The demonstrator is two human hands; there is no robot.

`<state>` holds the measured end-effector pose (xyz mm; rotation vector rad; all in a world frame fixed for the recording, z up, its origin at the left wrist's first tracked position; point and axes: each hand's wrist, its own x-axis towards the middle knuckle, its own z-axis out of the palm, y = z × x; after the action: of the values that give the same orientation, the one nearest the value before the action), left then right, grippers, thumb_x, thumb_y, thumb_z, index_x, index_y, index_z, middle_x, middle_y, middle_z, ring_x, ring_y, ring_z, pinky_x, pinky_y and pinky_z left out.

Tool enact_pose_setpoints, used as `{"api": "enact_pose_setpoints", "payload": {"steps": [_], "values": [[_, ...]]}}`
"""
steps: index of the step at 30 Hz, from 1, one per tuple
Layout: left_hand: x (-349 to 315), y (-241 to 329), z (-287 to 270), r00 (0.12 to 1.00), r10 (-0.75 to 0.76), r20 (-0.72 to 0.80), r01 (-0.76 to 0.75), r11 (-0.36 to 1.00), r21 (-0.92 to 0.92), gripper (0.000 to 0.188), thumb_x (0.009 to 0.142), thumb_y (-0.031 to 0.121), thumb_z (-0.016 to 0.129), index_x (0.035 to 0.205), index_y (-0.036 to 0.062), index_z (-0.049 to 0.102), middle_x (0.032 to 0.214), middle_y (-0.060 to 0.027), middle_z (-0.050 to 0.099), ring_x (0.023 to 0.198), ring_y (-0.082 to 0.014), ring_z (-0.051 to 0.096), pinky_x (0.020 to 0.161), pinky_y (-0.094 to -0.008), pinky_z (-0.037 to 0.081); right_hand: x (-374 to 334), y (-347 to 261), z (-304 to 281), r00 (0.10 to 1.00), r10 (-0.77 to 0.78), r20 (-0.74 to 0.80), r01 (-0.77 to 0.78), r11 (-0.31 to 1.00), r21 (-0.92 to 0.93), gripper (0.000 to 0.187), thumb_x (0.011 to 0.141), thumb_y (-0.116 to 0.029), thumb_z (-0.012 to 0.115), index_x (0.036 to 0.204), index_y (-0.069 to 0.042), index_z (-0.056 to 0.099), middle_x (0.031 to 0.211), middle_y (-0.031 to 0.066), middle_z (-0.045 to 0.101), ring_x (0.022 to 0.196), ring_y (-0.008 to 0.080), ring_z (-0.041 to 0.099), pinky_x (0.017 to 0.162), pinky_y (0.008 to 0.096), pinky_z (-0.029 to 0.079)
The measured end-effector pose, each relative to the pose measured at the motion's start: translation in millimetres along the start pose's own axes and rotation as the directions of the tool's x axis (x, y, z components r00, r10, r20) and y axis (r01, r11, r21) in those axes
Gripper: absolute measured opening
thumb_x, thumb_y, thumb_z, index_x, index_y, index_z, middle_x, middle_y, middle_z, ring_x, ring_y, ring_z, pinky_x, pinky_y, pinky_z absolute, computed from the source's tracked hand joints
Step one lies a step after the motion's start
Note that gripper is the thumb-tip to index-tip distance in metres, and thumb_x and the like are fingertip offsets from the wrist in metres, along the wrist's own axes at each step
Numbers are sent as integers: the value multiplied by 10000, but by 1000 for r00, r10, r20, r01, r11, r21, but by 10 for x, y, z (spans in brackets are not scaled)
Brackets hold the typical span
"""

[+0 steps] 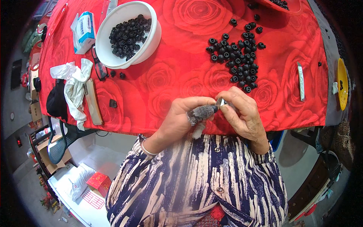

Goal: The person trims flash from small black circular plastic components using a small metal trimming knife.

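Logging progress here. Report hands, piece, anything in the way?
Left hand gripping small black piece. Right hand holding silver blade close by. Loose black pieces beyond, not in the way.

We hold: one black part (215,108), small, mostly hidden; one silver blade (220,101), shiny, tilted, partly covered, just beside it.

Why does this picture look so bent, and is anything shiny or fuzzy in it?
In the head view, the corners go dark and the left edge of the red tablecloth curves, as wide fisheye lenses do; in the head view, tiny highlights glint on the black pieces; in the head view, the left hand looks fairly sharp, the cardboard box less crisp.
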<state>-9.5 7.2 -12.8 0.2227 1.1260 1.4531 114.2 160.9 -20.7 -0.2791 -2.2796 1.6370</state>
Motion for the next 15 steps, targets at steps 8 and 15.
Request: {"api": "enact_pose_setpoints", "payload": {"steps": [8,15], "values": [[-2,13,-22,999,-32,13,32,999,21,227,915,131,550,1086,-4,610,726,-23,605,448,-73,520,385,-195,380,18,22,-29,998,-32,50,32,999,10,182,815,-63,570,973,24,590,746,82,502,626,178,480,555,284,367],[2,36,-2,999,-46,12,46,999,-13,221,909,117,551,1089,4,613,742,-33,611,455,-78,522,390,-199,383,43,5,-49,999,-28,38,29,999,-16,164,786,-41,600,943,9,595,733,124,521,632,259,544,546,338,416]]}}
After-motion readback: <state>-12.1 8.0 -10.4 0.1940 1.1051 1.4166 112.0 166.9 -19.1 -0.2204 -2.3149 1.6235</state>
